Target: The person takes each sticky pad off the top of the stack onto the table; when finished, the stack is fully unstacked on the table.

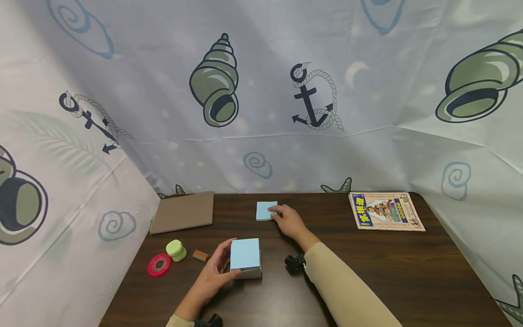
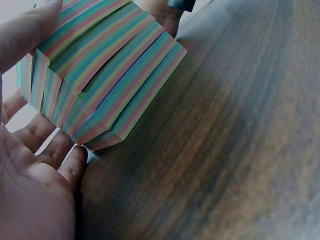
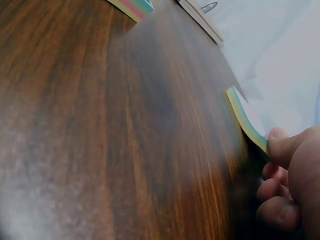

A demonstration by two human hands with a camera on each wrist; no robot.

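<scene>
A stack of several sticky note pads [image 1: 245, 254], pale blue on top, stands at the table's near middle. My left hand [image 1: 214, 274] holds it from the left, with the thumb on the near side. Striped pink, yellow, green and blue edges of the stacked pads [image 2: 115, 75] fill the left wrist view, slightly out of line. Farther back, a thin sticky note pad [image 1: 264, 210] has its right side pinched by my right hand [image 1: 289, 221]. In the right wrist view this thin pad [image 3: 245, 120] curves up, its edge yellow and green.
A brown board [image 1: 184, 211] lies at the back left. Before it are a red ring-shaped roll [image 1: 159, 265], a light green round object [image 1: 176, 250] and a small orange-green block [image 1: 200, 255]. An illustrated booklet [image 1: 386, 211] lies back right. Patterned cloth hangs behind.
</scene>
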